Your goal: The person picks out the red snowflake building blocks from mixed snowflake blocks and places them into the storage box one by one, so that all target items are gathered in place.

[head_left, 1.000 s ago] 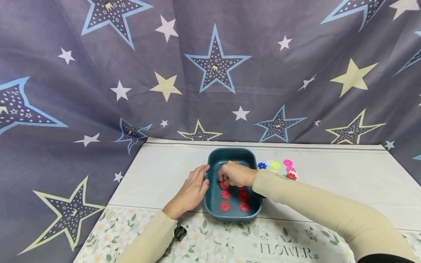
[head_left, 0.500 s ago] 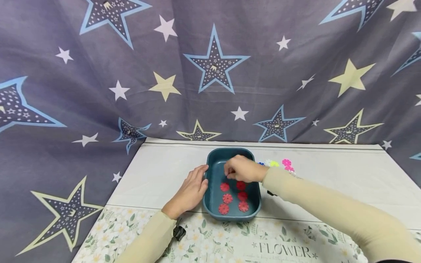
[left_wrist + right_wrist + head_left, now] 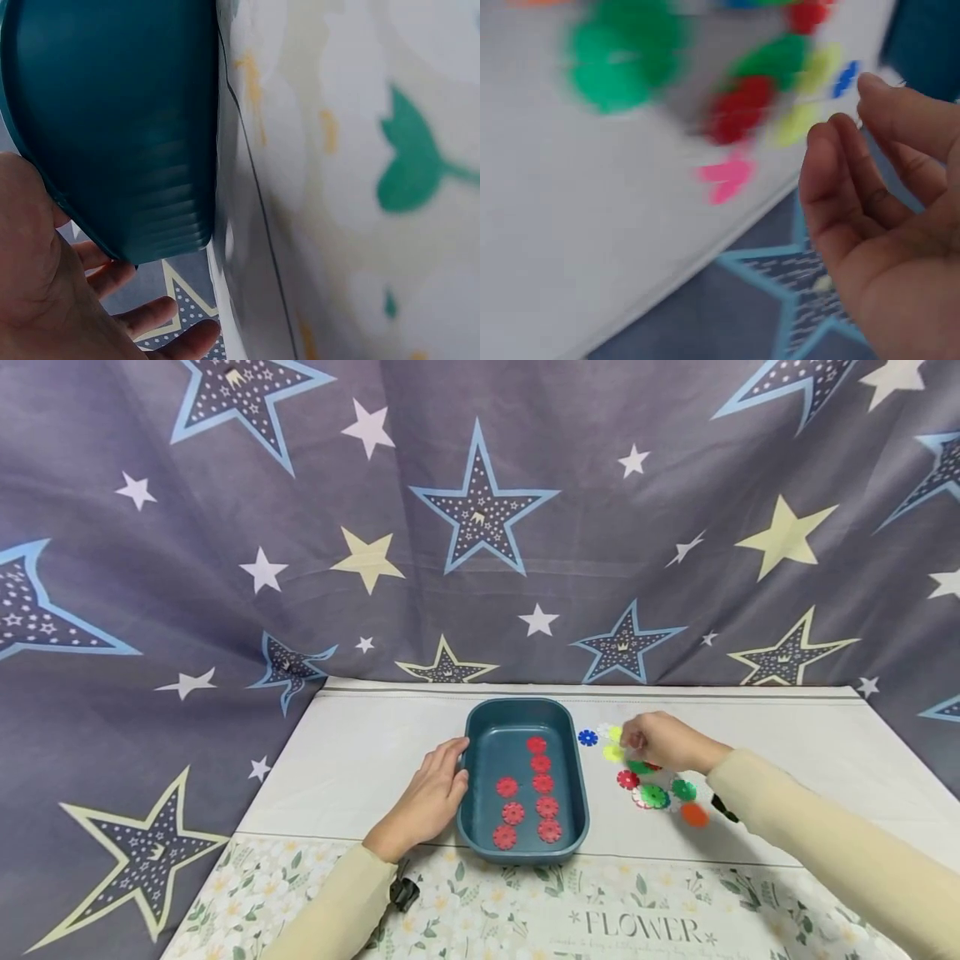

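Beside tub: left hand resting; right hand seemingly empty.

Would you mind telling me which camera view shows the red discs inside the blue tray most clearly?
The head view: it looks down into the blue tray, where the red discs lie sharp in two rows. The left wrist view shows only the tray's outer wall beside the left hand, no discs. The right wrist view catches just a tray corner.

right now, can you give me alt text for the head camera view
A person's right hand reaches over a scatter of coloured flower discs beside a teal tray holding seven red discs, all on a white table. The left hand rests against the tray's left wall; a star-print cloth hangs behind.
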The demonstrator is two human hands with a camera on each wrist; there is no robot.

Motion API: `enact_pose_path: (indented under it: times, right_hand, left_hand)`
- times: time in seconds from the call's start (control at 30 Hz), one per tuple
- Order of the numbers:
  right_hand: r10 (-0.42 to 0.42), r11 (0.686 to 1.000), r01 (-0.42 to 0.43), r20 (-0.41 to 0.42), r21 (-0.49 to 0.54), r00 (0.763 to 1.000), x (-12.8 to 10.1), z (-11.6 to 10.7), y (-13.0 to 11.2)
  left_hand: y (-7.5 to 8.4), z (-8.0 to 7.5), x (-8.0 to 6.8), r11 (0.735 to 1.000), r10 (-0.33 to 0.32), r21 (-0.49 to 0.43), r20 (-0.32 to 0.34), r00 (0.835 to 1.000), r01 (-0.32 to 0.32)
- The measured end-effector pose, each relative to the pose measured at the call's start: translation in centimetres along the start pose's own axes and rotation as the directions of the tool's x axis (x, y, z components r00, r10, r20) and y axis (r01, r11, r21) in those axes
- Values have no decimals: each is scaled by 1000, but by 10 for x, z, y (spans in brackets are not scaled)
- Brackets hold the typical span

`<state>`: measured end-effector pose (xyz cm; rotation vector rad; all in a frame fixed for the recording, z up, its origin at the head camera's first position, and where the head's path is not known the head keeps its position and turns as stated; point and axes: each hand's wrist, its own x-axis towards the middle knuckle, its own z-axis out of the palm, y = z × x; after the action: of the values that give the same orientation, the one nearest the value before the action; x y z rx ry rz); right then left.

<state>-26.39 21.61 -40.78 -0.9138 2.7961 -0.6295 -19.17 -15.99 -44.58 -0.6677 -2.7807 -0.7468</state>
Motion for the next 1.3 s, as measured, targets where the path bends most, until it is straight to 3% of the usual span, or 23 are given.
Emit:
enact_pose_path:
  times: [0.2, 0.47, 0.73, 0.93, 1.1, 1.3]
  right_hand:
    - [113, 993, -113, -11, 26, 994, -22, 6, 28]
    - [112, 992, -109, -36, 70, 993, -30, 11, 35]
    - [-36, 992, 52, -137, 114, 990, -31, 2, 25]
    - [-211, 975, 222, -234, 20, 949, -25, -7, 1]
    - [-256, 963, 269, -249, 18, 934, -13, -11, -31]
    - [-335, 931, 359, -223, 73, 915, 12, -4, -61]
  left_hand:
    - [0, 1, 0, 1000, 9, 5, -7, 1000, -9]
    - [1, 0, 0, 1000, 10, -1, -10, 1000, -10]
    - [1, -1, 0, 1000, -9, 6, 30, 1000, 9]
    - [1, -2, -1, 1000, -17, 10, 27, 1000, 17]
    - [2, -3, -1, 1000, -4, -2, -1, 1000, 4]
    - [2, -2, -1, 1000, -15, 13, 24, 1000, 15]
